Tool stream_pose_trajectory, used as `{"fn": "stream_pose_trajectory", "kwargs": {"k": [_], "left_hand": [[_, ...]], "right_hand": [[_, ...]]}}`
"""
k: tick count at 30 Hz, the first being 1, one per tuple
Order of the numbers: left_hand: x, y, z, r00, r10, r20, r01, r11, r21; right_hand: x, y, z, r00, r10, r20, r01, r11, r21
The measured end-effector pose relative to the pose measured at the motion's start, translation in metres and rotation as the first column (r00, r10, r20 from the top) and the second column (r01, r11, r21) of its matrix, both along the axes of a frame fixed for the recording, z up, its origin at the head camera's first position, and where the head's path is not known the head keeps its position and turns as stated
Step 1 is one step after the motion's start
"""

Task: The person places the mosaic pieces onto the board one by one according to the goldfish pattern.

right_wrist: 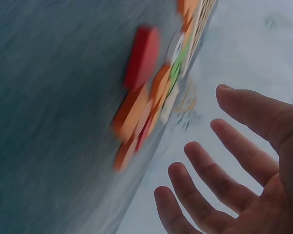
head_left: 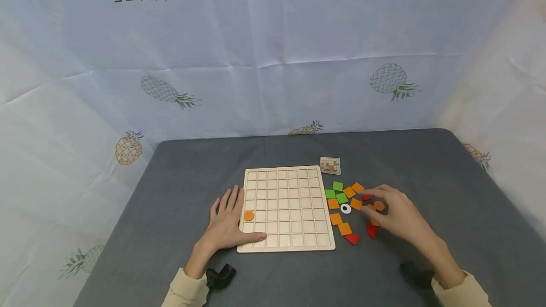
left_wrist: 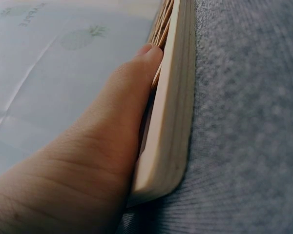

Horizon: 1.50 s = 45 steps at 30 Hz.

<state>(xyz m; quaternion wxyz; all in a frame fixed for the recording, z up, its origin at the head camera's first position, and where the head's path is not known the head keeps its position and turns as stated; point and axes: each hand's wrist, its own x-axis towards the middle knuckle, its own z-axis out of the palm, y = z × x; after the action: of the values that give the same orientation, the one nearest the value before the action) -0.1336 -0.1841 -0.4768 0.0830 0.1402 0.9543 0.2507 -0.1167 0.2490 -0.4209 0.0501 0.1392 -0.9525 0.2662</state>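
Observation:
A light wooden grid board (head_left: 290, 207) lies flat on the table, with one orange disc (head_left: 249, 215) in a cell near its left edge. My left hand (head_left: 228, 224) rests on the board's lower left side, thumb over the bottom row and fingers along the left edge. To the right of the board my right hand (head_left: 396, 212) hovers over loose pieces, thumb and fingers apart with nothing between them. Under and around it lie orange squares (head_left: 344, 229), green squares (head_left: 338, 186), red pieces (head_left: 352, 239), an orange disc (head_left: 378, 205) and a white ring-marked disc (head_left: 346, 209).
A small picture card (head_left: 330, 166) with a coloured grid lies by the board's top right corner. The dark grey tabletop (head_left: 196, 165) is backed by a pale cloth (head_left: 273, 37) printed with pineapples. Each wrist wears a black strap-on device (head_left: 221, 276).

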Motion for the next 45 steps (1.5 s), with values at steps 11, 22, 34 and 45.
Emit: {"fn": "stream_pose_trajectory", "kwargs": {"k": [11,22,34,45], "left_hand": [[0.001,0.000,0.003,1.000,-0.006,0.000,0.006,1.000,-0.003],[0.000,0.002,0.005,0.999,-0.001,0.032,0.002,0.999,-0.034],[-0.002,0.002,0.006,0.998,0.006,0.056,-0.003,0.999,-0.053],[0.000,0.001,0.008,0.998,0.008,0.066,-0.004,0.998,-0.059]], "right_hand": [[-0.003,0.033,-0.008,0.996,-0.072,0.054,0.069,0.996,0.050],[-0.012,0.046,-0.016,0.995,-0.011,0.103,0.003,0.998,0.070],[-0.020,0.050,-0.016,0.983,0.030,0.179,-0.047,0.995,0.088],[-0.017,0.047,-0.015,0.990,0.015,0.143,-0.034,0.991,0.133]]}}
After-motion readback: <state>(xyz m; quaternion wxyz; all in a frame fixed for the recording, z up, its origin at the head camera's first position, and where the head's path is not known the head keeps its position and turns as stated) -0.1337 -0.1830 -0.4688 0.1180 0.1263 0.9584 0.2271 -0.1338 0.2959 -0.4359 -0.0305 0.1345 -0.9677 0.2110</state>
